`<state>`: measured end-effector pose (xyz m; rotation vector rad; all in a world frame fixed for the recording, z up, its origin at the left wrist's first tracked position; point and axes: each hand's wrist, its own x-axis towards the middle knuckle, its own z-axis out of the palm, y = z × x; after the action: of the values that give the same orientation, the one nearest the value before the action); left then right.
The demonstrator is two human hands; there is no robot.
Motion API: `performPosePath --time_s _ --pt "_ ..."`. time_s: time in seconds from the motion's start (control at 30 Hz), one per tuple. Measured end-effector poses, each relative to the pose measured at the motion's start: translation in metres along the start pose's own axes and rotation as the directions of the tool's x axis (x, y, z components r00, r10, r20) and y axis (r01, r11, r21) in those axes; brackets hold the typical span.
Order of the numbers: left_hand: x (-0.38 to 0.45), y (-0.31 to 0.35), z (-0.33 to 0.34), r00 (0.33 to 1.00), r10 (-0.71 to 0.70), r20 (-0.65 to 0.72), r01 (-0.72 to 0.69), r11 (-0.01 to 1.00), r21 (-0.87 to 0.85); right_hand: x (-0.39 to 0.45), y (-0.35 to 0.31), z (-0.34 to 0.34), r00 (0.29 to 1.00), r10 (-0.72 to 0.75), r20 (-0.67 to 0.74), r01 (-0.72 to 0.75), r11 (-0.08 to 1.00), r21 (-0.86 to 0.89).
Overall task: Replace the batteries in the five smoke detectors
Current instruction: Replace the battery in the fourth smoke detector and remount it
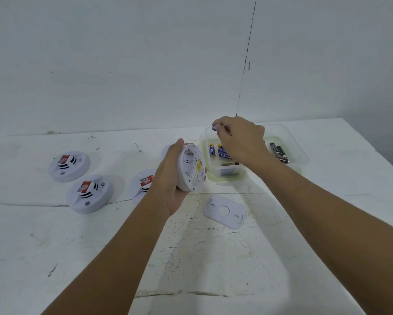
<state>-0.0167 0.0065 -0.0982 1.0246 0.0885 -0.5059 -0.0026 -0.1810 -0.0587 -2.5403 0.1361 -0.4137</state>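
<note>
White, scuffed tabletop [213, 258] against a bare white wall.

Item 1, at 9 o'clock: three round white plastic smoke detectors, face up — [69, 165], [89, 193], [143, 181] — each with a red label whose writing is too small to read. A fourth is mostly hidden behind the left hand.

Item 2, centre: open round white smoke detector [191, 170], tilted back-side up, gripped round its rim by the curled fingers of the left hand [172, 176]. Judged light, rigid, smooth; best held by the rim.

Item 3, at 5 o'clock of it: flat white plastic back cover [225, 211], lying loose.

Item 4, at 2 o'clock: clear plastic two-compartment box [301, 153]. Blue batteries marked "PK CELL" [211, 150] lie left; dark batteries [278, 152] right.

Item 5: right hand [238, 138] above the left compartment, fingertips pinching one small blue battery [214, 127]. Judged light, hard, prone to roll.
</note>
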Motion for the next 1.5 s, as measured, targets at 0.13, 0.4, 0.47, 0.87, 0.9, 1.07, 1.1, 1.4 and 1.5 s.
performPosePath --time_s 0.13,0.4,0.47,0.87,0.9,1.07,1.1,1.4,1.5 --pt "-0.013 -0.007 0.001 1.0 0.016 -0.023 -0.017 0.999 -0.045 -0.035 -0.018 -0.011 1.0 0.014 -0.002 -0.012 0.878 0.479" --pt "-0.036 -0.018 0.005 0.998 -0.019 0.051 0.03 0.976 -0.214 -0.076 -0.023 -0.003 0.985 -0.103 0.136 -0.003 0.789 0.615" --pt "-0.041 -0.021 0.007 0.998 -0.027 0.063 0.042 0.969 -0.245 -0.082 -0.022 0.0 0.98 -0.112 0.163 -0.012 0.79 0.613" --pt "-0.06 -0.032 0.018 0.994 -0.054 0.097 0.084 0.938 -0.336 -0.116 -0.015 0.021 0.997 -0.06 0.048 0.004 0.664 0.748" --pt "-0.062 -0.033 0.017 0.994 -0.053 0.092 0.082 0.937 -0.338 -0.119 -0.014 0.024 0.998 -0.052 0.047 -0.002 0.646 0.763" --pt "-0.066 -0.036 0.018 0.997 -0.057 0.057 0.072 0.945 -0.318 -0.126 -0.011 0.029 0.997 -0.027 0.07 -0.04 0.597 0.801" --pt "-0.066 -0.036 0.018 0.997 -0.055 0.052 0.069 0.948 -0.311 -0.127 -0.012 0.028 0.997 -0.025 0.075 -0.046 0.588 0.807" --pt "-0.065 -0.036 0.025 0.998 -0.04 0.055 0.054 0.959 -0.277 -0.128 -0.008 0.017 0.988 0.009 0.152 -0.135 0.508 0.851" --pt "-0.067 -0.036 0.027 0.997 -0.03 0.066 0.046 0.965 -0.258 -0.129 -0.006 0.018 0.987 0.018 0.162 -0.15 0.487 0.86"
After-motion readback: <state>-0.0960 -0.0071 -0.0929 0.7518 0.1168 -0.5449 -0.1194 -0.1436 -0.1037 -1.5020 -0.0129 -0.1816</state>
